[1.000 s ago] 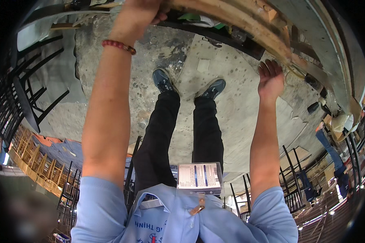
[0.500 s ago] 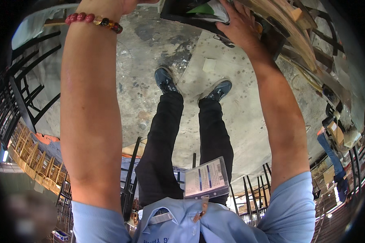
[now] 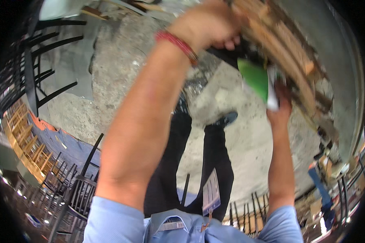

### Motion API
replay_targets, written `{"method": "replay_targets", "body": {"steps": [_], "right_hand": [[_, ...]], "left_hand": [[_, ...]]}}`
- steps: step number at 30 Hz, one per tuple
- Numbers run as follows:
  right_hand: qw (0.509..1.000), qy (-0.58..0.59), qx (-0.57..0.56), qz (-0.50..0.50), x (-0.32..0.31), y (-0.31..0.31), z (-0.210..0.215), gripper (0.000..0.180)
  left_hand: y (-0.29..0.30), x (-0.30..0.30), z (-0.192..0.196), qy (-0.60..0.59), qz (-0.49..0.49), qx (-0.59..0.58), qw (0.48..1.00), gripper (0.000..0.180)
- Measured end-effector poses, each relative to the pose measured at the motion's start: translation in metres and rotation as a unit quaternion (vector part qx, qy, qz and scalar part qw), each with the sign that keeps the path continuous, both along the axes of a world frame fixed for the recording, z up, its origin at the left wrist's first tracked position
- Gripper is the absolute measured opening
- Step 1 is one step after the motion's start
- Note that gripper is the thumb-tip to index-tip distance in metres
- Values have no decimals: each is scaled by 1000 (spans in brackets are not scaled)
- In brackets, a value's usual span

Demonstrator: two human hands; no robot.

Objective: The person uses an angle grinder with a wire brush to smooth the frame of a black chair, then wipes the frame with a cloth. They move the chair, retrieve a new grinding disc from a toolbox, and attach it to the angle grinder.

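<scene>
My right hand (image 3: 280, 101) grips a green-and-white sheet or packet (image 3: 253, 79), its exact kind blurred; the fingers are partly hidden behind its white edge. My left hand (image 3: 211, 26), with a red bead bracelet (image 3: 176, 43) at the wrist, reaches across to the upper middle. Its fingers are curled; what they hold, if anything, is hidden and smeared by motion. Just beneath the left fingertips lies a black box-like thing (image 3: 227, 56), close to the green sheet's upper end.
Wooden boards (image 3: 280, 44) run along the upper right. Black metal chair frames (image 3: 32, 60) stand at the left, with light wooden frames (image 3: 26, 150) below. A stained concrete floor (image 3: 123, 77) lies under my feet. A badge (image 3: 211, 192) hangs from my shirt.
My left hand has swung right across the view. My right hand has drawn lower and nearer with the green-and-white sheet, now outside the black box-like thing. The whole view has shifted.
</scene>
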State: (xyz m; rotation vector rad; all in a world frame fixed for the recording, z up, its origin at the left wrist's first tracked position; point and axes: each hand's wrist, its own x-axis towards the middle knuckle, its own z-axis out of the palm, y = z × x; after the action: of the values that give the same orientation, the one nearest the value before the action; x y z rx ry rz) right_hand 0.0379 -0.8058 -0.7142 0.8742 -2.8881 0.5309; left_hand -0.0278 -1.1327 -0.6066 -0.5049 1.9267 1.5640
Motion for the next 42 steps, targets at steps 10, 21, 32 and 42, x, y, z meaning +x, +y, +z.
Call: {"method": "replay_targets", "body": {"steps": [10,21,32,42], "right_hand": [[800,-488,-253,-239,71,-5,84,21],[408,-830,-17,-380,201,106,118,35],[338,-776,-32,-531,321,117,222,41],[490,-743,-48,-454,375,108,271,47]], "left_hand": [[2,66,-101,53,83,-49,994,51],[2,134,-128,58,60,-103,991,33],[81,402,-37,-158,-305,-47,938,32],[103,444,69,-97,-394,308,860,35]]}}
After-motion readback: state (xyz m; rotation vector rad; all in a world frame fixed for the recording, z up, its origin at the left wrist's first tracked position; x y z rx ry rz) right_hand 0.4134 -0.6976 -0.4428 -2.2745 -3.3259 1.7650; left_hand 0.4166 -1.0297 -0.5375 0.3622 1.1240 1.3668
